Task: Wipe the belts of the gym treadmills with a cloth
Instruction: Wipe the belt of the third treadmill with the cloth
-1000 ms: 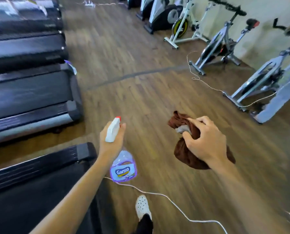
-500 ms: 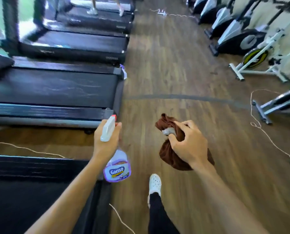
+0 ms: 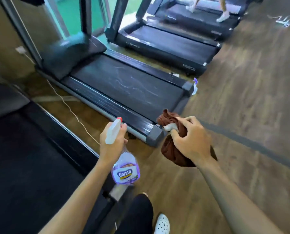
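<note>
Treadmills stand side by side on the brown wood-plank floor (image 3: pixel 242 102), four in view. The nearest black treadmill (image 3: pixel 31 157) fills the lower left. Next to it is a black treadmill with grey end caps (image 3: pixel 155 135); its dark belt (image 3: pixel 127 85) carries pale streaks. Beyond that come a third black treadmill (image 3: pixel 166 46) and a far one (image 3: pixel 200 16) where another person's legs in white shoes are on the belt.

The left hand (image 3: pixel 113 142) is curled round the neck of a clear spray bottle with purple liquid and a "Ganso" label (image 3: pixel 125 169), fingers at the white trigger head — red nozzle tip pointing up and away. The right hand (image 3: pixel 191 141) grips a bunched dark-brown cloth (image 3: pixel 171 154), fingers closed over it; a small whitish patch shows among the folds. The cloth hangs in the air just off the rear corner of the second treadmill, not touching the belt.

A thin white cable (image 3: pixel 70 108) runs along the floor between the two nearest machines. A black trouser leg and a white perforated clog (image 3: pixel 162 223) show at the bottom edge.
</note>
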{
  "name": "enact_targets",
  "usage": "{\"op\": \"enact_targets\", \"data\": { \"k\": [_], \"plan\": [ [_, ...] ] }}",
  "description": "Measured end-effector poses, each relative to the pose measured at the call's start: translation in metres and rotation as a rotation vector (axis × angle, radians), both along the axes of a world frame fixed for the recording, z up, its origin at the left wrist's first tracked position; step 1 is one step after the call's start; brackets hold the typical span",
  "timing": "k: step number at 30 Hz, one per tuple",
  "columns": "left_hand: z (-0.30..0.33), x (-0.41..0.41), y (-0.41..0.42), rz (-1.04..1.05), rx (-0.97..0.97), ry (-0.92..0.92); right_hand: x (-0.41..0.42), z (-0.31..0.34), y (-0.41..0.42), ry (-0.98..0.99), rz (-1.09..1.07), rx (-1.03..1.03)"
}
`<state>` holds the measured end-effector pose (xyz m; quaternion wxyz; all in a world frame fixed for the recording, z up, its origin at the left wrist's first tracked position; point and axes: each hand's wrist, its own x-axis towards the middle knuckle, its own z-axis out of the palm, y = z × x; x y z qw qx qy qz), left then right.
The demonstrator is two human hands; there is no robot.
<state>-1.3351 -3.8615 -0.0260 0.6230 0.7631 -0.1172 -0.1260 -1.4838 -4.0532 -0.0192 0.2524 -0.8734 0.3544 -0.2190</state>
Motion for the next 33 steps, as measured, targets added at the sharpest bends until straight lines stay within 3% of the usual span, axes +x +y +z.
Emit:
{"op": "enact_targets", "data": {
  "k": [3, 9, 15, 21, 33],
  "plan": [
    [-0.014, 0.045, -0.032, 0.066, 0.043, -0.015, 0.050, -0.014, -0.033, 0.017, 0.045, 0.022],
    [-0.042, 0.147, -0.117, 0.010, 0.037, 0.199, 0.129, -0.046, -0.110, 0.076, -0.012, 0.092],
    [-0.055, 0.216, -0.201, -0.142, 0.175, 0.093, 0.188, -0.056, -0.171, 0.090, -0.090, 0.137],
    [-0.082, 0.275, -0.279, -0.261, 0.218, 0.139, 0.260, -0.087, -0.240, 0.091, -0.117, 0.199],
    [-0.100, 0.402, -0.369, -0.211, 0.358, 0.219, 0.380, -0.108, -0.333, 0.074, -0.202, 0.288]
  ]
}}
